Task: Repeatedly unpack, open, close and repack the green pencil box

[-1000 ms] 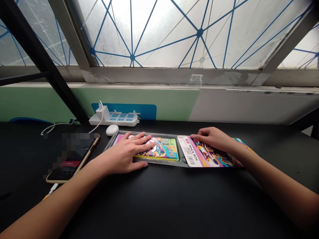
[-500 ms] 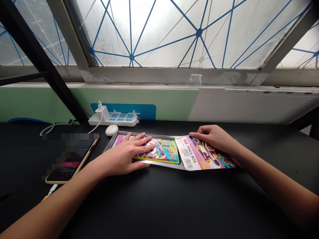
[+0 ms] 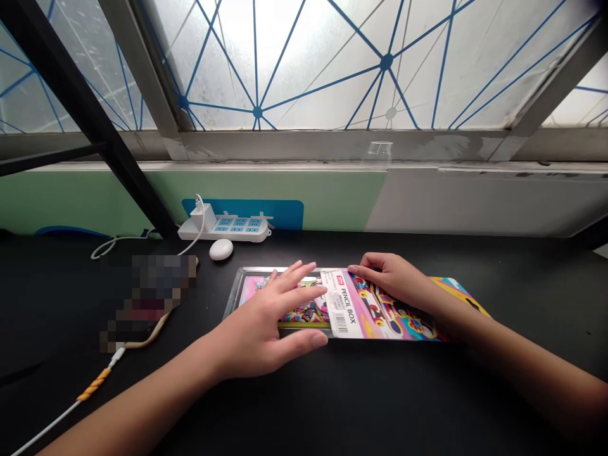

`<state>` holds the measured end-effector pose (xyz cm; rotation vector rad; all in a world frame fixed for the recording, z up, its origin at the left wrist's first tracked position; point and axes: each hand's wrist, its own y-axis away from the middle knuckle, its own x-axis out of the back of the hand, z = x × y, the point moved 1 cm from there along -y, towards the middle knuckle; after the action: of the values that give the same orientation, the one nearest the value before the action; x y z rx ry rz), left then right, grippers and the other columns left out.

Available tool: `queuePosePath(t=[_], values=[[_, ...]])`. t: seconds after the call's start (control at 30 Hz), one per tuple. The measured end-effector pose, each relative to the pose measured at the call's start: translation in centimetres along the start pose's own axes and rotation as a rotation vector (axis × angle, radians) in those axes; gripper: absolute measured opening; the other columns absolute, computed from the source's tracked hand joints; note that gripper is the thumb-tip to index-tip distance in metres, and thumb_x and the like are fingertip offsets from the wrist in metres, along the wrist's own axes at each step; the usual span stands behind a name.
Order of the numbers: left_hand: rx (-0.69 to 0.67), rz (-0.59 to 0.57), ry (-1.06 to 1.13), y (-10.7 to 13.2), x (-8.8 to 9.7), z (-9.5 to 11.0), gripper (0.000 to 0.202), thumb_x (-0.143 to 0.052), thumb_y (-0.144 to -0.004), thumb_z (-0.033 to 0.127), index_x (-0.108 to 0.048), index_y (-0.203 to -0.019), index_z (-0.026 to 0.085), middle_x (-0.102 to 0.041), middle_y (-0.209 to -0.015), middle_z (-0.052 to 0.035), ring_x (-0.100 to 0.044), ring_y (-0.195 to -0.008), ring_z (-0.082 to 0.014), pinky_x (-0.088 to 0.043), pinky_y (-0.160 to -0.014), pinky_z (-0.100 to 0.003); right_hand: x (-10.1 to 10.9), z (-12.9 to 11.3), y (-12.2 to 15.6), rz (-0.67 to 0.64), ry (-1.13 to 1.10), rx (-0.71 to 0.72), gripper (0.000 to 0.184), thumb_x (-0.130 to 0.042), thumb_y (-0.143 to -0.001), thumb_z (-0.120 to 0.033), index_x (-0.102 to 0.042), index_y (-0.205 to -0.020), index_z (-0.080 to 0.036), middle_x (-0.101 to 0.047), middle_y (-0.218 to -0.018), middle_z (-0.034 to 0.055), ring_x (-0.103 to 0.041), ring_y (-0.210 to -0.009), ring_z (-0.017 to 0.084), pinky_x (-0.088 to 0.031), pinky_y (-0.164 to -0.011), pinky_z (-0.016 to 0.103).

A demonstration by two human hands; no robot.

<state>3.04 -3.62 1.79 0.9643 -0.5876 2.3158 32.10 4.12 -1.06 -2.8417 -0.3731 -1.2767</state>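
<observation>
Multicoloured rectangular pencil box point(image 3: 304, 315): in its clear plastic tray point(image 3: 232, 295), long axis sideways on our black desk point(image 3: 361, 399).
Left hand point(image 3: 268, 329): nearer, fingers spread over the box; contact unclear.
Right hand point(image 3: 392, 277): pinches our printed cardboard card point(image 3: 375, 310), covering the box's right end.

power strip point(image 3: 240, 229), white adapter point(image 3: 209, 219) plugged in | rounded white object point(image 3: 221, 249) nearby | phone point(image 3: 154, 304) (mostly pixelated), cable point(image 3: 94, 385) attached | blue-lined window point(image 3: 318, 69)

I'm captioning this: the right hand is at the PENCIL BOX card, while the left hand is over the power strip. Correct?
One slip: in the head view, the left hand is over the colourful box in the clear tray, not the power strip.
</observation>
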Motion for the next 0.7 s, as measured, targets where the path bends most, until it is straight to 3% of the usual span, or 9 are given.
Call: queuePosePath(t=[0.13,0.23,0.3,0.37,0.5,0.7], values=[[0.024,0.384,0.25,0.2,1.3,-0.7,0.036,-0.054,-0.102,0.048,-0.069,-0.128,0.026,-0.043,-0.163,-0.0053,-0.034,-0.153,-0.0322,-0.029,-0.125,-0.05,2.4,1.6,-0.3,-0.129,0.0,-0.007,0.049,-0.069,-0.078,-0.071,-0.061,-0.072,-0.023,-0.059,-0.066,-0.0022,-0.047,-0.059,0.015,-0.033,-0.052,0.027],[0.104,0.62,0.402,-0.2,1.6,-3.0,0.039,-0.045,-0.105,0.051,-0.068,-0.125,0.025,-0.046,-0.161,-0.0051,-0.032,-0.154,-0.0309,-0.025,-0.126,-0.051,4.9,2.7,0.1,-0.376,-0.079,-0.014,0.042,-0.077,-0.075,-0.063,-0.066,-0.082,-0.023,-0.065,-0.077,-0.0002,-0.055,-0.067,0.017,-0.041,-0.056,0.027],[0.128,0.621,0.569,-0.7,1.0,-4.4,0.046,-0.037,-0.106,0.056,-0.058,-0.135,0.027,-0.046,-0.161,-0.0058,-0.032,-0.154,-0.0293,-0.027,-0.125,-0.053,6.3,3.1,0.5,-0.508,-0.154,-0.058,0.042,-0.083,-0.071,-0.059,-0.068,-0.089,-0.024,-0.07,-0.088,0.0033,-0.063,-0.078,0.023,-0.049,-0.063,0.029],[0.141,0.548,0.676,-1.1,0.0,-5.3,0.057,-0.026,-0.106,0.062,-0.044,-0.147,0.028,-0.04,-0.164,-0.0073,-0.027,-0.156,-0.0268,-0.024,-0.126,-0.052,7.2,3.3,0.8,-0.551,-0.202,-0.097,0.043,-0.087,-0.066,-0.055,-0.07,-0.091,-0.024,-0.072,-0.092,0.0054,-0.066,-0.084,0.027,-0.052,-0.066,0.031],[0.115,0.507,0.595,-1.5,-1.7,-5.0,0.072,-0.015,-0.102,0.071,-0.036,-0.154,0.026,-0.03,-0.169,-0.007,-0.017,-0.159,-0.026,-0.016,-0.129,-0.048,7.2,3.3,0.9,-0.526,-0.233,-0.101,0.045,-0.089,-0.064,-0.048,-0.075,-0.1,-0.025,-0.076,-0.1,0.0062,-0.069,-0.092,0.03,-0.055,-0.071,0.033],[0.087,0.582,0.539,-1.1,-1.5,-4.4,0.073,-0.006,-0.101,0.071,-0.032,-0.156,0.03,-0.025,-0.171,-0.0016,-0.011,-0.16,-0.025,-0.014,-0.13,-0.048,6.0,2.3,0.8,-0.477,-0.051,-0.071,0.06,-0.085,-0.07,-0.054,-0.07,-0.123,-0.029,-0.075,-0.116,0.0064,-0.068,-0.109,0.035,-0.056,-0.086,0.039]])
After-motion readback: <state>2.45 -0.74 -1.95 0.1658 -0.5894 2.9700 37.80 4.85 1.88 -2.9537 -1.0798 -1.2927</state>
